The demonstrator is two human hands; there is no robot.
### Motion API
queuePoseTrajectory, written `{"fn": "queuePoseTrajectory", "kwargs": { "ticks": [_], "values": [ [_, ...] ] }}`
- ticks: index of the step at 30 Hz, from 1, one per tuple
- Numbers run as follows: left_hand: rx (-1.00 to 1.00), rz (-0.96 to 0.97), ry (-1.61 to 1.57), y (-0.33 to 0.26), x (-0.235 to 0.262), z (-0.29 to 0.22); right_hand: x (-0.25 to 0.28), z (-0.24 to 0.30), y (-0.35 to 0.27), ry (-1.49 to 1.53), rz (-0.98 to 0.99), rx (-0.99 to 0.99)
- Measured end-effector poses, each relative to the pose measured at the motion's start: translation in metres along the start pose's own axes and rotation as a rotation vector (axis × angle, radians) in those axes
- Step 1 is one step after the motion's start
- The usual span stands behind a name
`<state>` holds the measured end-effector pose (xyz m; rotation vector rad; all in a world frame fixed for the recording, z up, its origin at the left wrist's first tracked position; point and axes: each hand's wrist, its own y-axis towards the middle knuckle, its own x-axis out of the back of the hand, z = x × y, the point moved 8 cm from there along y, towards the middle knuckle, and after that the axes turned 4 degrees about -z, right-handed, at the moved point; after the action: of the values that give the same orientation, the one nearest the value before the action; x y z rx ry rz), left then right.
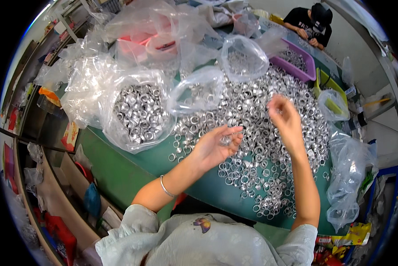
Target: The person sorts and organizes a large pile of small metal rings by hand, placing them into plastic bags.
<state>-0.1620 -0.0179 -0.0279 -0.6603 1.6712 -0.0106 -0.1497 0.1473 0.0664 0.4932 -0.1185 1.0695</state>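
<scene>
Left hand (214, 146) cups small metal rings (226, 141), grip loosely curled; right hand (286, 120) hovers over the ring pile (269, 133), grip unclear.

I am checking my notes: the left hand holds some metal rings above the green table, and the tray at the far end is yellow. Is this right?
Not quite: the tray is purple, as the head view shows. The left hand does hold metal rings above the green table.
</scene>
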Motion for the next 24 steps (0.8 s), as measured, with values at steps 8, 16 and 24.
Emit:
{"fn": "queuePoseTrajectory", "kwargs": {
  "ticks": [8, 16, 24],
  "values": [
    [0.142, 0.154, -0.072, -0.024, -0.007, 0.069, -0.001, 0.022, -0.15, -0.222, 0.009, -0.108],
    [-0.081, 0.228, 0.574, -0.037, -0.023, 0.092, -0.013, 0.015, -0.191, -0.172, -0.092, -0.163],
    [-0.385, 0.338, 1.101, -0.043, -0.04, 0.113, 0.0, -0.004, -0.211, 0.315, -0.176, -0.373]
  ]
}}
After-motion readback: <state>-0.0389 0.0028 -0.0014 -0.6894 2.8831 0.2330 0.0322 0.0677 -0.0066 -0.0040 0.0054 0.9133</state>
